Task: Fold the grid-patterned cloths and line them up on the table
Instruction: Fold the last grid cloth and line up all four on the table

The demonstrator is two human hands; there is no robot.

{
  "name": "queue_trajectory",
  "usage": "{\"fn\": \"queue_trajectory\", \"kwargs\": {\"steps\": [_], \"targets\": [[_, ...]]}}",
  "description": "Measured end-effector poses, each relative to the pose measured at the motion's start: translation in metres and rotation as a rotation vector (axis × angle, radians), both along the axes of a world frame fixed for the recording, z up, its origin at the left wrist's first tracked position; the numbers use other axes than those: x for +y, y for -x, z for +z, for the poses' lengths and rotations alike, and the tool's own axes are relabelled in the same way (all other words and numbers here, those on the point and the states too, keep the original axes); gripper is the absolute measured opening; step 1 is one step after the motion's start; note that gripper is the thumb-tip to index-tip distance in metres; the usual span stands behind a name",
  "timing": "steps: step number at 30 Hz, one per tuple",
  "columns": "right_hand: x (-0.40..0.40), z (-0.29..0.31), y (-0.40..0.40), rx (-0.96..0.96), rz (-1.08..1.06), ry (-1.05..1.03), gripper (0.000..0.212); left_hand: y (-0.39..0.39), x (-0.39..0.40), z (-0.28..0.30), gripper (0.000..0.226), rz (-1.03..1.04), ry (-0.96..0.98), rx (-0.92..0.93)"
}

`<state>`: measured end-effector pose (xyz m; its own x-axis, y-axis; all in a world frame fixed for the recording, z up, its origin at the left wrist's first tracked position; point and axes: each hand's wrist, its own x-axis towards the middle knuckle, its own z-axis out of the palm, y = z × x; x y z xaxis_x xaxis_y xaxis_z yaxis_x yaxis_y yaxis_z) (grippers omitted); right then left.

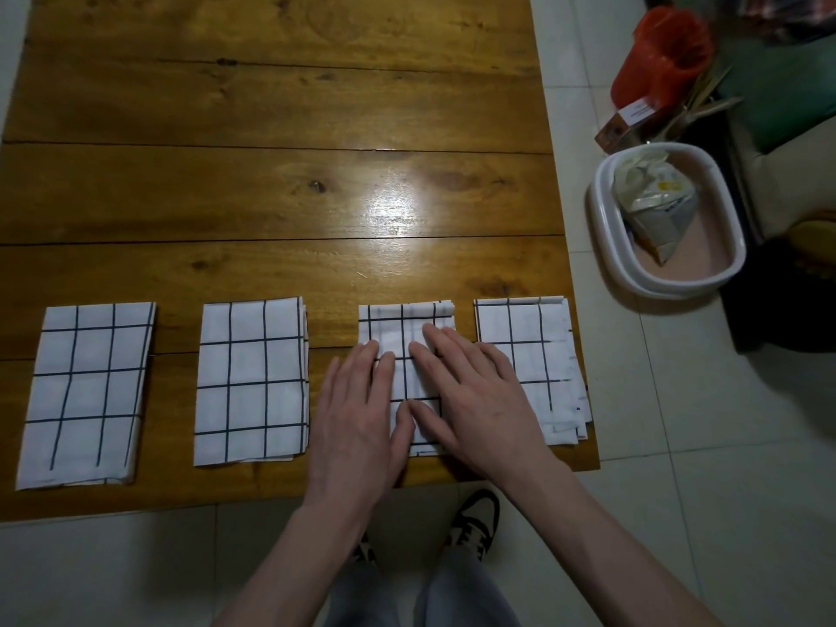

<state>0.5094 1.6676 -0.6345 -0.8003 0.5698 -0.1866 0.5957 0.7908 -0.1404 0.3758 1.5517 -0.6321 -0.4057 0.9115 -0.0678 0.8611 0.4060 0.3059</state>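
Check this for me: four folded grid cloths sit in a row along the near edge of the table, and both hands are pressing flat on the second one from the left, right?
Not quite. In the head view, the left hand and right hand press flat on the third cloth from the left. The rest holds.

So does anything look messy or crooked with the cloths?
A little. The cloth at the far right sits at the table's corner, and its layers stick out unevenly along the right and bottom edges. The other three look neater. Both hands, left and right, press flat on the third cloth.
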Motion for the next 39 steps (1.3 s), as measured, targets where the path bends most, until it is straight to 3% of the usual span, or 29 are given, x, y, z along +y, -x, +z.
{"fn": "queue_trajectory", "kwargs": {"steps": [24,30,39], "targets": [[-0.004,0.004,-0.001,0.003,-0.065,0.077,0.064,-0.009,0.003,0.000,0.062,0.046,-0.013,-0.023],[-0.006,0.017,0.003,0.034,-0.057,0.071,0.065,0.001,-0.004,0.010,0.053,0.125,-0.175,-0.141],[-0.060,0.029,0.056,0.097,0.034,0.055,0.062,0.059,-0.039,0.010,0.046,0.273,-0.213,-0.085]]}}
